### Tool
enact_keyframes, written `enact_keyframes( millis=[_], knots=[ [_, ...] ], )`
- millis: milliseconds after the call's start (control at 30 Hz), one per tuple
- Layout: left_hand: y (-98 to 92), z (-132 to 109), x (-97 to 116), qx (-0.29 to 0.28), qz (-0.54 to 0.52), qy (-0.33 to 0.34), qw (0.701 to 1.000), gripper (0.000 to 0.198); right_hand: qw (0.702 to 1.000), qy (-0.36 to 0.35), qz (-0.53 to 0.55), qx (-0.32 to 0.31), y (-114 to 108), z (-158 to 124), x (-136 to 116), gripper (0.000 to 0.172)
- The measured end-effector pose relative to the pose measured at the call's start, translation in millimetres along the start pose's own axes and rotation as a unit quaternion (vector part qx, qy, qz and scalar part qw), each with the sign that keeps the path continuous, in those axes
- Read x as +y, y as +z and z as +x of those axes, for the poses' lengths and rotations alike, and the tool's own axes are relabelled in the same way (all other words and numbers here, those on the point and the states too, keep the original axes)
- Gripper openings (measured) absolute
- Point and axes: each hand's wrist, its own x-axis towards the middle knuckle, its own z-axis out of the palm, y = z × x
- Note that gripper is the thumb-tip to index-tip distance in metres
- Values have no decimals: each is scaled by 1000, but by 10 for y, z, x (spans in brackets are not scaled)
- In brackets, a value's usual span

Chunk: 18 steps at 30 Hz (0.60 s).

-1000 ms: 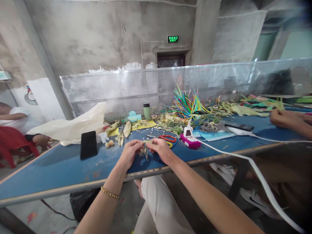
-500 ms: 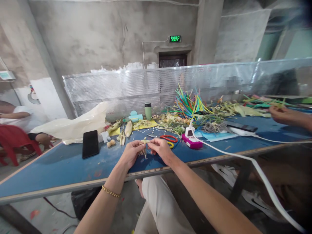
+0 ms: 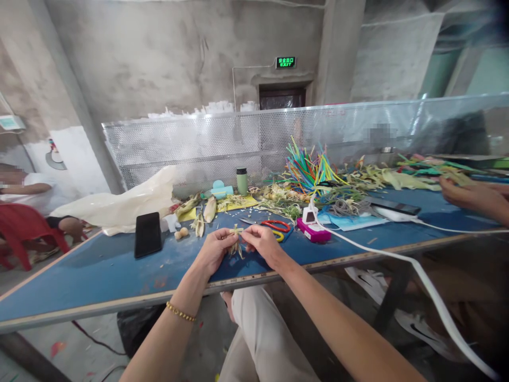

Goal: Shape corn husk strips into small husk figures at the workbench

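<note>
My left hand [image 3: 214, 249] and my right hand [image 3: 262, 243] meet above the front of the blue table [image 3: 115, 281]. Between their fingertips they pinch a small bundle of pale corn husk strips [image 3: 236, 248], whose frayed ends hang down. Just beyond my right hand lie scissors with red handles [image 3: 278, 227] and a yellow-handled pair [image 3: 277, 236]. Behind my left hand are husk pieces [image 3: 209, 210] and small round beige balls [image 3: 182, 233].
A black phone [image 3: 147, 235] lies at left, near a cream plastic bag [image 3: 135, 199]. Coloured pipe cleaners [image 3: 310, 167], a green bottle [image 3: 242, 181] and a magenta power block [image 3: 313, 230] stand farther back. A white cable [image 3: 377, 253] crosses the right edge. Another person's hand [image 3: 473, 196] works at far right.
My hands stay nearly in place, while the hanging husk strips have spread a little. At far right, the other person's hand has shifted slightly.
</note>
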Motion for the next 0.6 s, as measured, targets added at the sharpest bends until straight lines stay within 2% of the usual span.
enact_keyframes(
  millis=[300, 433, 600],
  knots=[
    [30, -35, 20, -8, 22, -1, 1000, 34, 999, -32, -7, 1, 1, 0, 13, 15],
    [31, -27, 12, 15, 34, 1, 999, 33, 998, -48, -42, -2, -12, 6, 19, 13],
    [30, -8, -9, 33, 50, 15, 998, 32, 998, -35, -56, -12, -11, 27, 72, 12]
  ],
)
